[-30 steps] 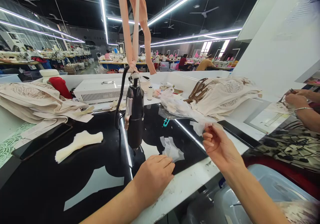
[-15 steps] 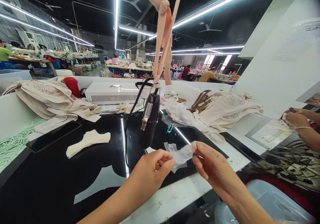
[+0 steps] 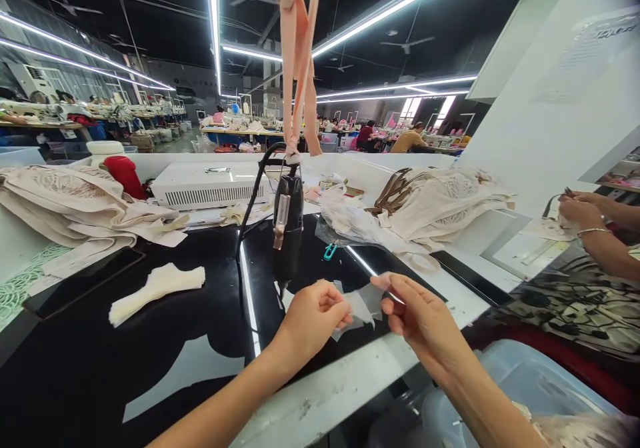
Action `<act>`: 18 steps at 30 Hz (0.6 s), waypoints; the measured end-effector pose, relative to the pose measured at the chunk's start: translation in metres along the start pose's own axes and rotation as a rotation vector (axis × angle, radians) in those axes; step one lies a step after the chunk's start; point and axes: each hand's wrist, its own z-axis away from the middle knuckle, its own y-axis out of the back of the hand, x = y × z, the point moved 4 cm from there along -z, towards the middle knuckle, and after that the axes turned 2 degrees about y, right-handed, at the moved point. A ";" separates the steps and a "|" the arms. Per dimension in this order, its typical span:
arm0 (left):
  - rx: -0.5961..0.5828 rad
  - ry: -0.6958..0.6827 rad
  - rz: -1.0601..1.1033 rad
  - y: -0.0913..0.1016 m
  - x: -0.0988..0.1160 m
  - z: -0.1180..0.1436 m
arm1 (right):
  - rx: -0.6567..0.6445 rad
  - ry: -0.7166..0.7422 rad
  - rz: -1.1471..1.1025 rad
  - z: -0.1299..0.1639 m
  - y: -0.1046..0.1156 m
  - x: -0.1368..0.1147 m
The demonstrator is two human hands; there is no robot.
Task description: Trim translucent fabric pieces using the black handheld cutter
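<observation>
Above the black table point(image 3: 150, 341), left hand point(image 3: 313, 318) and right hand point(image 3: 425, 318) each close a pinching grip on sheer fabric point(image 3: 363, 305).

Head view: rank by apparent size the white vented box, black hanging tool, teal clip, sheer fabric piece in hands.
1. white vented box
2. black hanging tool
3. sheer fabric piece, nearer the camera, so unsure against the tool
4. teal clip

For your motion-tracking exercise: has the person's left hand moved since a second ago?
Yes. The left hand has lifted off the black tabletop and now pinches the sheer fabric piece with the right hand, near the hanging black tool.
</observation>
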 end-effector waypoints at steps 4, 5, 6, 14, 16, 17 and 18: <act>0.062 -0.067 -0.308 0.006 -0.008 0.000 | 0.151 0.065 -0.160 -0.019 0.025 0.001; 0.075 -0.086 -0.383 0.007 -0.009 0.001 | 0.173 0.078 -0.190 -0.023 0.030 0.000; 0.085 -0.105 -0.451 0.007 -0.011 0.002 | 0.188 0.089 -0.214 -0.026 0.034 0.000; 0.084 -0.266 -0.721 0.007 -0.003 0.010 | 0.131 0.045 -0.228 -0.020 0.024 -0.006; 0.084 -0.294 -0.743 0.011 0.003 0.017 | 0.074 0.009 -0.181 -0.009 0.012 -0.008; 0.092 -0.313 -0.749 0.014 0.006 0.022 | 0.035 -0.013 -0.149 -0.002 0.006 -0.008; 0.103 -0.339 -0.744 0.017 0.010 0.029 | -0.018 -0.038 -0.107 0.004 0.000 -0.008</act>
